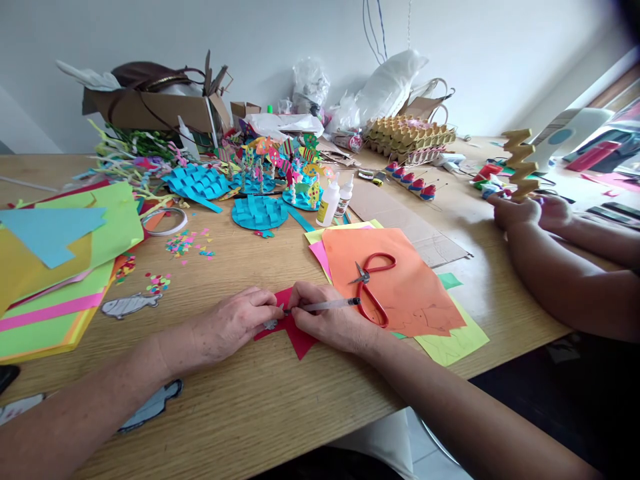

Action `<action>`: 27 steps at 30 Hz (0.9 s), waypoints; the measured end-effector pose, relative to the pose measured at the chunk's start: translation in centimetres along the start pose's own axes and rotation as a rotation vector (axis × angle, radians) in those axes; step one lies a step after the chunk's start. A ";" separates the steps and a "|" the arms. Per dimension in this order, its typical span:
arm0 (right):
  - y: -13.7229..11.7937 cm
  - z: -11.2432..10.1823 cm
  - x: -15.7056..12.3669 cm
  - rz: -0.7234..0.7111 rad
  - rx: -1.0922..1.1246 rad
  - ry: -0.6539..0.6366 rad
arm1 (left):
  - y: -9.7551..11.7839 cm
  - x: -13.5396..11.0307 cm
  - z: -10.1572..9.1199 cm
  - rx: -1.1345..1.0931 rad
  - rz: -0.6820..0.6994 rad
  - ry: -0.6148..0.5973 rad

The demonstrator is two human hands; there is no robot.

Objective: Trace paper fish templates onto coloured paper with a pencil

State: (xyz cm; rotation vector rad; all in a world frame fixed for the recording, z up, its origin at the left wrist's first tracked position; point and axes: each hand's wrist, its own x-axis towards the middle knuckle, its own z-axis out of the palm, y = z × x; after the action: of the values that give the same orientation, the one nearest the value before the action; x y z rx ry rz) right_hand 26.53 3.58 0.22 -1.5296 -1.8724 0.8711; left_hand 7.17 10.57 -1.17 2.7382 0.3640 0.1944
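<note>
My left hand (235,321) bends its fingers over a small grey paper cutout (271,325), pinning it against a piece of red paper (301,340) on the table. Most of the cutout is hidden under the fingers. A slim pen (333,305) is gripped in my right hand (327,323), its tip down at the cutout's edge. Just right of that hand, red-handled scissors (367,283) lie with blades apart on orange paper (417,267), which bears pencil outlines. A fish-shaped paper template (131,305) rests to the left, and another cutout (150,407) is partly under my left forearm.
Coloured paper sheets (55,300) are stacked at left beside a tape roll (165,221) and confetti. Glue bottles (328,203) stand behind my hands near woven blue paper pieces (260,212). At right, another person's hands (520,213) hold a zigzag yellow piece (521,163).
</note>
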 end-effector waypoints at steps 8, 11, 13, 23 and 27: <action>-0.2 -0.2 0.1 0.023 0.014 -0.032 | -0.2 -0.2 0.5 -0.012 -0.025 0.029; -0.2 -0.4 0.5 0.030 0.009 -0.048 | -0.1 -0.3 0.5 -0.011 -0.041 0.033; -0.1 -0.5 0.9 0.033 0.007 -0.061 | 0.1 -0.3 0.4 -0.009 -0.040 0.027; 0.0 -0.2 0.9 0.039 0.017 -0.020 | 0.4 -0.3 0.3 0.006 -0.050 0.026; 0.0 -0.2 0.9 0.042 0.018 -0.001 | 0.5 -0.3 0.3 0.008 -0.047 0.037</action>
State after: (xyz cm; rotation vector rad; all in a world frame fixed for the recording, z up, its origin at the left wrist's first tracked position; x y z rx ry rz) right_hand 26.55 4.48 0.36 -1.5633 -1.8344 0.9055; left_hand 7.06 10.01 -1.26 2.7341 0.4402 0.2311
